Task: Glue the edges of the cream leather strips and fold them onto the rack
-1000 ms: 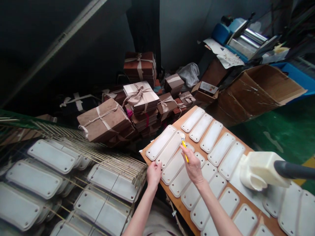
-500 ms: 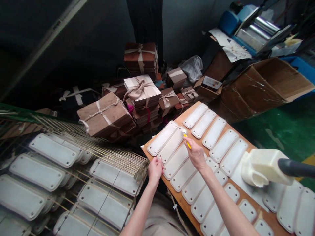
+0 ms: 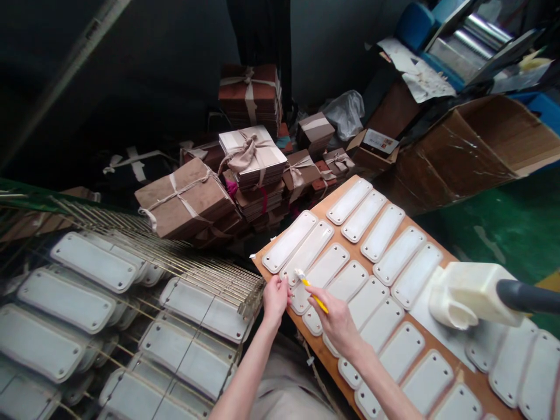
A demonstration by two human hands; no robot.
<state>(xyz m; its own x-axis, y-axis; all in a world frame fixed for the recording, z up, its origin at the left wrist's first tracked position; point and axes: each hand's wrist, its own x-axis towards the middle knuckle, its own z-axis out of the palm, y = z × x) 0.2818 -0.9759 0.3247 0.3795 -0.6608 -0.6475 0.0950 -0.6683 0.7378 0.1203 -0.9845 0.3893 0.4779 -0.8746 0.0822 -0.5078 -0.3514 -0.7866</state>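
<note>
Rows of pale rounded rectangular pieces with small holes at their ends lie on a brown board (image 3: 319,208). My right hand (image 3: 335,318) grips a yellow-handled brush (image 3: 315,296), whose whitish tip is over the lower part of the second piece (image 3: 310,248) from the board's left corner. Close by, my left hand (image 3: 276,298) is closed at the lower end of that same piece, with thumb and fingers pressed together; whether it pinches the edge is hidden.
On the left, a wire rack (image 3: 192,274) carries similar pieces. A white plastic container (image 3: 479,291) with a dark handle stands on the board's right side. Behind are tied stacks (image 3: 254,154), a large cardboard box (image 3: 464,151) and a blue machine (image 3: 415,26).
My right hand has moved down and to the left, taking the brush from the upper end of the second piece to its lower part. My left hand stays nearly still.
</note>
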